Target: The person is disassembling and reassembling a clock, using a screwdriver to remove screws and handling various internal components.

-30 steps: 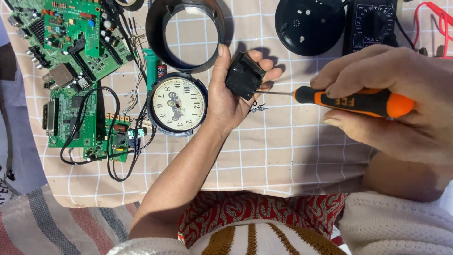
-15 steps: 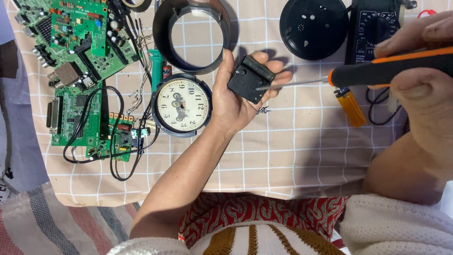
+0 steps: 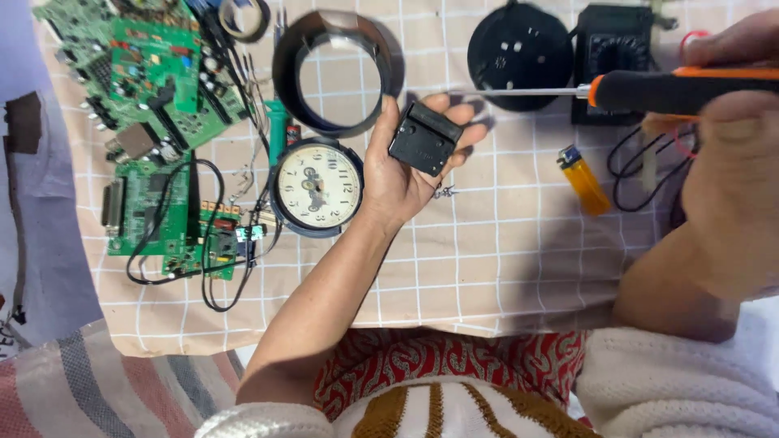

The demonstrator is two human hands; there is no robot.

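Note:
My left hand (image 3: 399,174) is palm up over the checked cloth and holds a small black square clock mechanism (image 3: 425,139) in its fingers. My right hand (image 3: 730,130) grips a screwdriver (image 3: 649,88) with a black and orange handle; its metal shaft points left, with the tip just above the mechanism and apart from it. A round clock dial (image 3: 315,186) with a white face lies just left of my left hand. A small screw (image 3: 442,192) lies on the cloth under the hand.
A black ring-shaped clock housing (image 3: 334,73) and a round black back cover (image 3: 519,49) lie at the top. Green circuit boards (image 3: 154,89) with wires fill the left. A yellow lighter (image 3: 584,180), a black multimeter (image 3: 621,49) and a tape roll (image 3: 243,18) are also there.
My right hand has lifted the screwdriver away from the mechanism, up and to the right, uncovering the yellow lighter. My left hand keeps the mechanism in nearly the same place.

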